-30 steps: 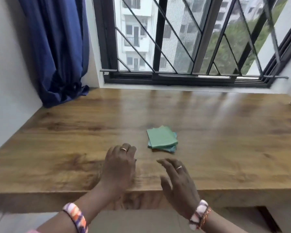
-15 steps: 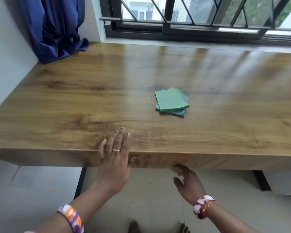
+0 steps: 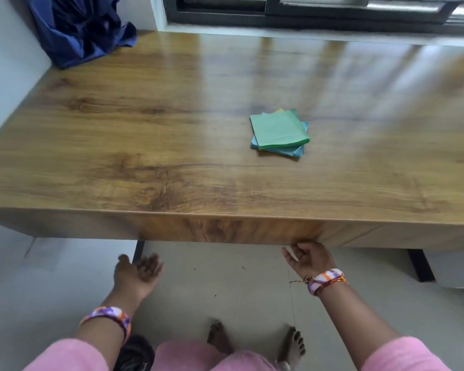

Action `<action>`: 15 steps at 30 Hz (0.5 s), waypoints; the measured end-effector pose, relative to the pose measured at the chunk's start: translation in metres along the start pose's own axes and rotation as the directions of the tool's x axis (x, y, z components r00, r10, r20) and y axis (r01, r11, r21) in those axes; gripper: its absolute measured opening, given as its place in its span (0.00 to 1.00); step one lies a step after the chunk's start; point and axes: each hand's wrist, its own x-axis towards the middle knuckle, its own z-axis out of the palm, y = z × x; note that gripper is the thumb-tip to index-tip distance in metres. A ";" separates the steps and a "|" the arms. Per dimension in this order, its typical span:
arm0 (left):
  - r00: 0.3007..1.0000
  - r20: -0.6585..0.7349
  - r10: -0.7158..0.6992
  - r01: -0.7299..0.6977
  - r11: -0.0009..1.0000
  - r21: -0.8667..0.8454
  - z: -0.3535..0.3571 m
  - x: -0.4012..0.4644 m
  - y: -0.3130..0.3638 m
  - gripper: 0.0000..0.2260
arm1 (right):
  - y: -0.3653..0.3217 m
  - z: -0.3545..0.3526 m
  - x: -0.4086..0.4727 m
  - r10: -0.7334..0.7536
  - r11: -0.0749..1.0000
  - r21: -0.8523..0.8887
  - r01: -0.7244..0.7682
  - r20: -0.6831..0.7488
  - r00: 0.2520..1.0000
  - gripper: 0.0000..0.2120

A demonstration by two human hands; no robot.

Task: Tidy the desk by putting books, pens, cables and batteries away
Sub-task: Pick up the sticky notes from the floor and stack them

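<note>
At far left we see a blue curtain bunched on the back corner of the wooden desk. Our left hand hangs below the desk's front edge, blurred, fingers loosely extended and holding nothing. Farther right, a small stack of green and blue paper squares lies flat mid-desk, well apart from both hands; it is nearly square, turned slightly so one corner points toward us. Our right hand sits under the front edge, palm up, fingers curled up against the underside.
</note>
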 end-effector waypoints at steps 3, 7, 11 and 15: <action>0.992 0.112 0.058 -0.039 0.986 -0.161 0.018 -0.003 0.021 0.31 | 0.002 -0.001 0.000 0.006 0.999 0.053 -0.006 0.004 1.000 0.14; 0.991 0.124 0.047 -0.032 0.992 -0.122 0.032 -0.010 0.028 0.25 | -0.002 0.000 0.002 0.036 0.999 -0.013 -0.037 -0.006 0.999 0.13; 0.994 0.094 0.063 -0.055 0.995 -0.085 0.033 -0.007 0.026 0.26 | -0.003 -0.001 0.000 0.033 0.998 -0.062 -0.033 -0.007 0.999 0.14; 0.994 0.006 0.109 -0.108 0.994 -0.025 0.036 -0.006 0.019 0.26 | -0.001 -0.003 0.000 0.034 0.994 -0.098 -0.040 -0.061 0.998 0.14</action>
